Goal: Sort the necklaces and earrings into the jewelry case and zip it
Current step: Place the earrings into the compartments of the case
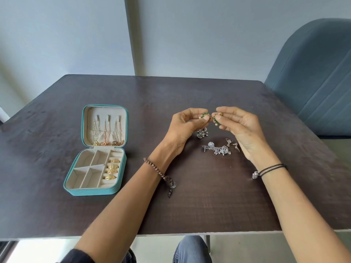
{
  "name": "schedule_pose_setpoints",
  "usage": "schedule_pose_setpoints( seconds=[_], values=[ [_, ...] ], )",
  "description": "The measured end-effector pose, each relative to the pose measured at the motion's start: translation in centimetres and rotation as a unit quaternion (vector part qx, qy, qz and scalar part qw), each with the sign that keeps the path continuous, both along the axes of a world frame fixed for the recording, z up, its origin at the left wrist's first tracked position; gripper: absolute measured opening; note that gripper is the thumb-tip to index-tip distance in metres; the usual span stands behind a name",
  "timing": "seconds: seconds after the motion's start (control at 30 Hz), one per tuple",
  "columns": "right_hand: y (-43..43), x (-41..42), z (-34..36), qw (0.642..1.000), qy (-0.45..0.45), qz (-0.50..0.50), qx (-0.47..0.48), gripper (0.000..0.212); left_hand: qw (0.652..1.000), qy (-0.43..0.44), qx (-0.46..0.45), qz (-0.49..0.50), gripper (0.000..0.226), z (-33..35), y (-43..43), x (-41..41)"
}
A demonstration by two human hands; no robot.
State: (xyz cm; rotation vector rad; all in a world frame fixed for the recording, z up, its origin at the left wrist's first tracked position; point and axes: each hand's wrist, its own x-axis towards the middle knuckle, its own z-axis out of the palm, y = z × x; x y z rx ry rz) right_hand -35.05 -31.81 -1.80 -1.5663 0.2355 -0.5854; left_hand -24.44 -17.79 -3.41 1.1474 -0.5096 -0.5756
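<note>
A teal jewelry case (71,189) lies open at the left of the table. Several thin necklaces (107,132) hang in its lid, and gold rings (112,168) fill its right-hand roll slots. Above the table's middle, my left hand (185,128) pinches a green beaded earring (205,115). My right hand (240,126) pinches a matching green earring (216,119) beside it. Below my hands, several silver earrings (218,149) lie loose on the table, one cluster (201,133) just under my left thumb.
The dark wooden table (57,215) reaches to a front edge near my lap. A blue upholstered chair (315,76) stands at the right far corner. I wear a beaded bracelet (157,171) on the left wrist and a black cord band (270,168) on the right.
</note>
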Motion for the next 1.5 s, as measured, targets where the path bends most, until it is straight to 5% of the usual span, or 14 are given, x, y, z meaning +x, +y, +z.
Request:
schedule_pose_setpoints(
  seconds=[1.07,1.5],
  values=[
    [0.2,0.1,0.0,0.998,-0.012,-0.056,-0.022,0.02,0.995,-0.068,0.067,0.031,0.024,0.8,0.4,-0.3],
    [2.5,5.1,2.7,0.987,0.075,0.013,-0.142,0.02,0.961,-0.063,0.115,0.244,0.006,0.3,2.8,3.2]
  ],
)
